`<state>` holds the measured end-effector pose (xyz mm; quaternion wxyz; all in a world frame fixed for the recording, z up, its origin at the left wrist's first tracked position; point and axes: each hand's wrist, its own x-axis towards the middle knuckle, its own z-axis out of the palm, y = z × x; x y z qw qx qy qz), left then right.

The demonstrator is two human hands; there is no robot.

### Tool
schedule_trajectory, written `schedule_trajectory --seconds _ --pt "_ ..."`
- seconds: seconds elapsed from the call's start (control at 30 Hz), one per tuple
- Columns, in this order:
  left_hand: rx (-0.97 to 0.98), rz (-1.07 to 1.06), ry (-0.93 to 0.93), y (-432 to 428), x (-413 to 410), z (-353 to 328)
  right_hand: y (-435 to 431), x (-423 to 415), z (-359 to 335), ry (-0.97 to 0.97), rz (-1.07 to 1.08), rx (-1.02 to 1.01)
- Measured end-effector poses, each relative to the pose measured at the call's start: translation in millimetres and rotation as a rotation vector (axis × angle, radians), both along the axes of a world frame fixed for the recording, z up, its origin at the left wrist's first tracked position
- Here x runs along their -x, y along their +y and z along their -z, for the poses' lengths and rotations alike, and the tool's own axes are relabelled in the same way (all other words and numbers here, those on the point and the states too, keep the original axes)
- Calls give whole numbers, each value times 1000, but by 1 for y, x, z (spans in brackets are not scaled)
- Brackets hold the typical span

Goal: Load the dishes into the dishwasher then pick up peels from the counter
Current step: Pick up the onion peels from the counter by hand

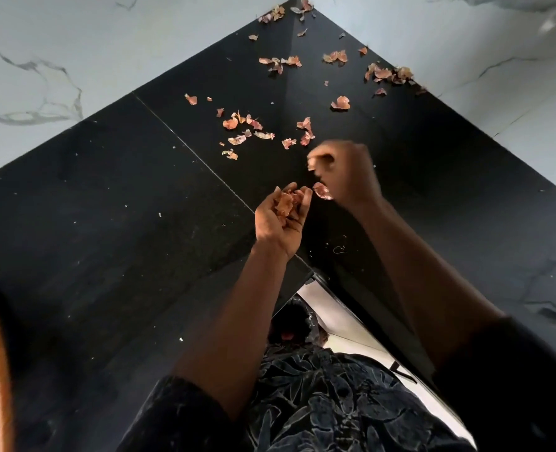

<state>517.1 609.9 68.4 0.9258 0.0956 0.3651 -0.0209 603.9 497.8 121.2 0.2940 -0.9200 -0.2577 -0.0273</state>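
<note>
While left hand (276, 225) cups peels (286, 203) palm-up | right hand (346, 172) curled — pinching peel (322, 190)

Thin pink-brown peels (263, 130) (dry, curly) lay scattered on the black counter (107, 207) up to its far corner. A bunch sat in the left hand (278, 220); the blurry right hand (345, 171) seemed to pinch one more.

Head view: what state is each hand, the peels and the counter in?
left hand: cupped palm-up, holding gathered peels.
right hand: blurred, pinching a single peel.
loose peels: scattered toward the corner, not yet picked up.
counter: black, speckled with crumbs.
</note>
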Motion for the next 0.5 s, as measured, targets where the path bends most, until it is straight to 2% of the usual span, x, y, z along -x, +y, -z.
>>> schedule_trajectory --seconds 0.07,0.13,0.2,0.33,0.5 --pt "9 -3 -22 3 3 0 -5 -30 15 73 82 156" --pt "-7 -1 -38 5 7 -1 -7 -44 31 233 -18 350" --pt "-17 -2 -42 8 9 0 -6 -45 42 258 -155 488" --pt "-39 -4 -39 14 12 2 -6 -37 56 53 -169 451" --pt "-41 8 -25 12 11 6 -31 -45 51 123 38 380"
